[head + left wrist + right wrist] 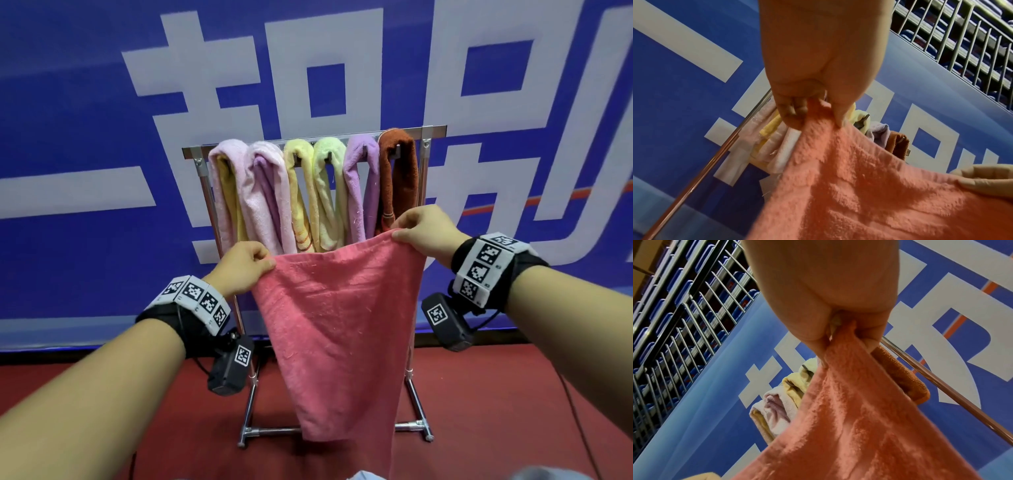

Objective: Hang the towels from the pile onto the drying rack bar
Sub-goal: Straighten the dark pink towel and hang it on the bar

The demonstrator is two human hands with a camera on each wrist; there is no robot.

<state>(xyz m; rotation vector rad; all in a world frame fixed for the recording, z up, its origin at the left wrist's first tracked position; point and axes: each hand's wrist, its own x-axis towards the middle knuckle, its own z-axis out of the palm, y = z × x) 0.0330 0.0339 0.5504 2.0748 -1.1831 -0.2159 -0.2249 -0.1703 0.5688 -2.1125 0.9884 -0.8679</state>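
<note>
A pink towel [335, 329] hangs spread out in front of the drying rack [202, 178]. My left hand [245, 265] pinches its upper left corner [818, 123]. My right hand [423, 228] pinches the upper right corner [844, 344], held a little higher. The rack's top bar [270, 143] carries several draped towels: pale pink [226, 192], pink [263, 195], yellow [298, 185], light green [329, 192], lilac [359, 185] and brown [399, 178]. The held towel sits below the bar and covers the lower ends of the hung ones. No towel pile is in view.
A blue banner wall [85, 137] with large white characters stands right behind the rack. The floor [171, 428] is red carpet. The rack's chrome feet [246, 435] rest on it. Metal railings [962, 40] run above the banner.
</note>
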